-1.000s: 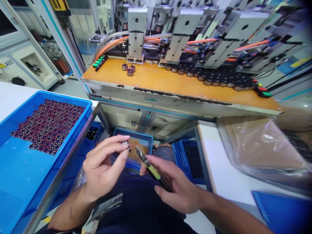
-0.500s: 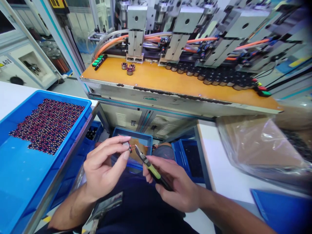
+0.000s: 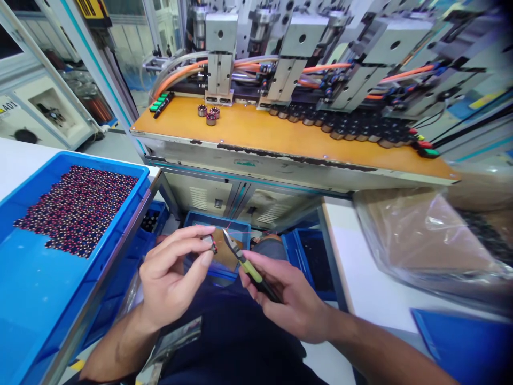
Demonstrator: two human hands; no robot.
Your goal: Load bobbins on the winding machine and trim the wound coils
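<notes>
Between the thumb and fingertips of my left hand point(image 3: 172, 278) is a small motor stator point(image 3: 210, 242), a metal ring with red and dark parts facing right. My right hand point(image 3: 288, 299) is wrapped around cutting pliers point(image 3: 253, 271) with green and black handles. The pliers' jaws point up and left, a short gap to the right of the stator. Thin reddish wire shows near the jaw tips. Below the hands stands a blue bin point(image 3: 245, 223) with brown material inside.
On the left, a blue tray point(image 3: 24, 283) holds many similar stators point(image 3: 88, 206). Three stators point(image 3: 211, 118) and a black marker point(image 3: 163, 106) lie on the orange bench point(image 3: 256, 128), beside a row of dark-topped parts point(image 3: 344, 127). A plastic-wrapped carton point(image 3: 425, 235) sits at right.
The pliers' jaws have moved slightly away from the stator. The copper-coloured wires that stretched between stator and jaws no longer show there; loose reddish wire appears in the air beyond the jaws.
</notes>
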